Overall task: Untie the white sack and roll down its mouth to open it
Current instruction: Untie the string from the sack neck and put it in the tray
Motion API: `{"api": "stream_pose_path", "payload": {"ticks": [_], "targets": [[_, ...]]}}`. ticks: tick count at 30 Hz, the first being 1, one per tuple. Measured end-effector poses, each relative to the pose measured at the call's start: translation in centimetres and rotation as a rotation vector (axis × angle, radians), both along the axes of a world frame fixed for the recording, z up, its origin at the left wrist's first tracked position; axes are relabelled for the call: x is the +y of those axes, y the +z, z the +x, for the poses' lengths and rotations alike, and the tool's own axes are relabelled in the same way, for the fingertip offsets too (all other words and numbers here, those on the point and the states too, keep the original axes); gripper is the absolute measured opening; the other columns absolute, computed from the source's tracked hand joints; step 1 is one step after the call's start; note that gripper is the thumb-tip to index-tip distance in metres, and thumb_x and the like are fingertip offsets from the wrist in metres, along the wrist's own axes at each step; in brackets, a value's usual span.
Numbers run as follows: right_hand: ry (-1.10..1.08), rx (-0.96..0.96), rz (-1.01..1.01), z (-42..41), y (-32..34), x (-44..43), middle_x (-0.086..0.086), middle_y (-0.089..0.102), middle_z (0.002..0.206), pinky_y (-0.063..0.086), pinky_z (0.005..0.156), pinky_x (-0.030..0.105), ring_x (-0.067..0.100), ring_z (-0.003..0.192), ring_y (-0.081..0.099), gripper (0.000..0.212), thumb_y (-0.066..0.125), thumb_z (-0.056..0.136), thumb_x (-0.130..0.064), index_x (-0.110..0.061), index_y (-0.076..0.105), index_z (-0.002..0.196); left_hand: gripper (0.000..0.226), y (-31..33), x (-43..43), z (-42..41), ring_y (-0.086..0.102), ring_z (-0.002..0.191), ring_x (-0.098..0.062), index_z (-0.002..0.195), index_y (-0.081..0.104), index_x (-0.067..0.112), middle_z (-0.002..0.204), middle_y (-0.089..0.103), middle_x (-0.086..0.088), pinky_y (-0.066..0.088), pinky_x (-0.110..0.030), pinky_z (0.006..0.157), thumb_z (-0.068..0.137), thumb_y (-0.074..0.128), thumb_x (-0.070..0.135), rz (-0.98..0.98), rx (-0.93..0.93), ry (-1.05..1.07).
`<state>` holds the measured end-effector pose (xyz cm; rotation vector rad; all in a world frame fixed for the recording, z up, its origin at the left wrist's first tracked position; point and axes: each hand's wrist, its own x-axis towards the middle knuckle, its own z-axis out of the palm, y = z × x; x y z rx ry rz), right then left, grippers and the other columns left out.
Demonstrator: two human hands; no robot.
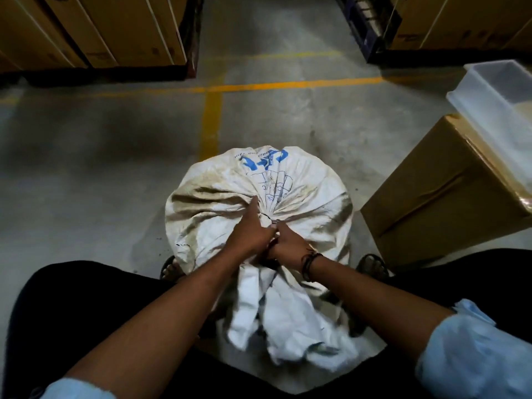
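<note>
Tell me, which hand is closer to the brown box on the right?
Right. The right hand grips the sack on the box side; the left hand is beside it, farther off.

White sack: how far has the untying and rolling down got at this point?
Done: nothing yet. The white sack is still cinched at the neck, with folds radiating from the dark tie. In hand: the left hand and right hand pinch at that neck. Left: loosen the tie, spread the loose mouth fabric trailing toward the person, and roll it down.
</note>
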<state>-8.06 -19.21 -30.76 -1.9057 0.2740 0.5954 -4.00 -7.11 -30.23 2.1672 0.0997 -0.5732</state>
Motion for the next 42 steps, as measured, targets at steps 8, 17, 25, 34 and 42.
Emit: {"api": "stream_pose_path", "payload": {"ticks": [8,17,25,34,42], "targets": [[0.076,-0.148,0.19,0.0,-2.0,-4.4,0.013,0.069,0.097,0.047,0.065,0.015,0.006,0.074,0.061,0.069,0.05,0.075,0.029,-0.013,0.059,0.129,0.147,0.9,-0.1,-2.1,0.028,0.139,-0.049,0.154,-0.023,0.037,0.161,-0.002,-0.014,0.04,-0.056,0.108,0.06,0.09,0.045,0.5,-0.012,-0.211],[-0.156,-0.797,-0.157,2.8,-1.0,-3.3,-0.004,0.052,0.093,0.05,0.073,0.018,0.001,0.08,0.058,0.022,0.068,0.08,-0.002,-0.023,0.07,0.086,0.086,2.4,4.1,1.0,0.054,0.128,-0.011,0.147,0.049,0.018,0.147,0.051,0.002,0.05,-0.012,0.086,0.07,0.061,-0.016,-0.202,-0.105,-0.116],[0.563,-1.212,-0.703,6.2,-1.9,-5.1,-0.001,0.048,0.147,0.04,0.093,0.041,0.033,0.121,0.047,0.044,0.059,0.092,-0.03,-0.035,0.055,0.136,0.071,4.2,6.2,1.9,0.059,0.114,-0.017,0.138,0.046,0.045,0.139,0.061,-0.005,0.046,-0.031,0.093,0.081,0.077,0.015,-0.017,0.103,-0.344],[0.681,-1.115,-0.868,7.5,-0.3,-2.4,0.001,0.071,0.094,0.041,0.071,0.04,0.029,0.085,0.062,0.026,0.051,0.081,-0.032,-0.019,0.069,0.095,0.06,12.3,1.7,0.6,0.053,0.131,-0.028,0.146,0.048,0.026,0.145,0.056,-0.005,0.044,-0.039,0.107,0.093,0.059,0.052,0.484,-0.282,-0.296],[0.38,-0.362,-0.694,11.9,2.8,-0.1,0.01,0.071,0.107,0.048,0.079,0.032,0.031,0.1,0.063,0.034,0.063,0.081,-0.052,-0.026,0.076,0.1,0.037,11.6,-3.0,-4.2,0.056,0.125,-0.03,0.128,0.062,0.016,0.136,0.061,-0.01,0.037,-0.043,0.108,0.094,0.051,0.025,0.92,-0.333,-0.491]]}}
